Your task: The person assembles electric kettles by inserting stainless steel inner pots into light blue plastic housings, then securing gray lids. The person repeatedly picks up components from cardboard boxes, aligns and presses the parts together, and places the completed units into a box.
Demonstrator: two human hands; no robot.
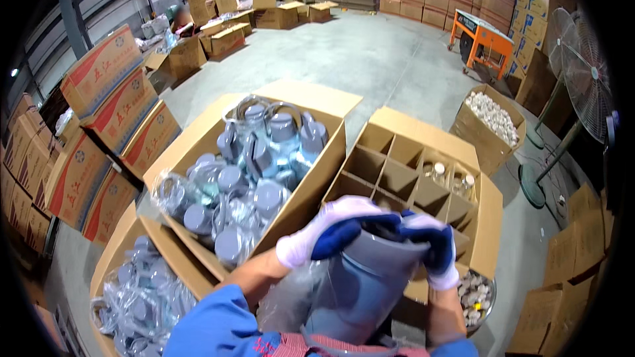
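A large grey-blue jug body stands tilted close against me, its wide open mouth facing up and away. Both of my hands wear white gloves with dark blue palms. My left hand curls its fingers over the left side of the rim. On the right side of the same rim, my right hand is closed with its fingers bent inward. Something dark shows in the mouth between them; I cannot make it out. Clear plastic wrap hangs beside the jug body's left side.
An open carton of grey-lidded jugs stands ahead left, another nearer left. Ahead right is a divided carton holding glass pieces. Small pale parts fill a box and a round container. Standing fans line the right.
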